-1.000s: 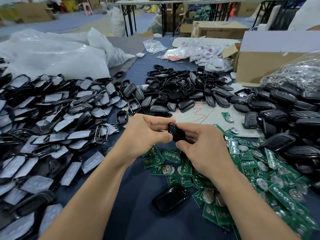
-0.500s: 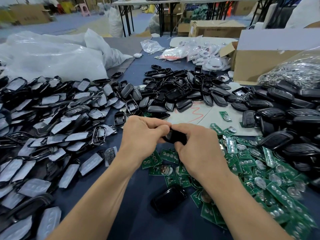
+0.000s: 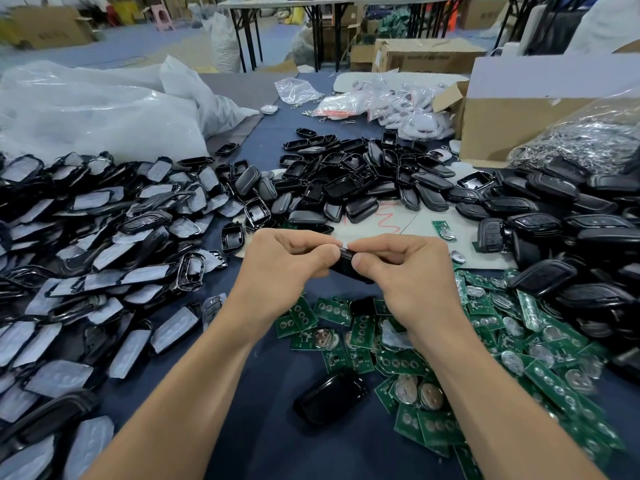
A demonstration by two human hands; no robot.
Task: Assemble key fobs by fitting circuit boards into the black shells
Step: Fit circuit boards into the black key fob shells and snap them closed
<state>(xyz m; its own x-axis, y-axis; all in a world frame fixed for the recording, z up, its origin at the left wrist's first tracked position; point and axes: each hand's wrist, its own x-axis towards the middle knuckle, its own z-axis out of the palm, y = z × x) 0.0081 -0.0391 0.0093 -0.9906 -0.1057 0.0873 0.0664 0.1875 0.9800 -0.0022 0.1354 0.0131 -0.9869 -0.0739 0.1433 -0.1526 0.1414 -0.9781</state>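
My left hand (image 3: 284, 268) and my right hand (image 3: 408, 275) meet above the table's middle, both pinching one black key fob shell (image 3: 346, 263) between thumbs and fingers. Most of the shell is hidden by my fingers. Below my hands lies a spread of green circuit boards (image 3: 485, 341), some with round coin cells. One black shell (image 3: 330, 396) lies alone near the front. A heap of black shells (image 3: 346, 181) sits behind my hands.
Shell halves with grey-white pads (image 3: 86, 254) pile up on the left. Closed black fobs (image 3: 571, 230) stack on the right. White plastic bags (image 3: 97, 116), a cardboard box (image 3: 512, 123) and a bag of metal rings (image 3: 581, 140) stand at the back.
My hands have closed in tighter over the shell, and it now shows less between my thumbs. The hands stay in about the same place.
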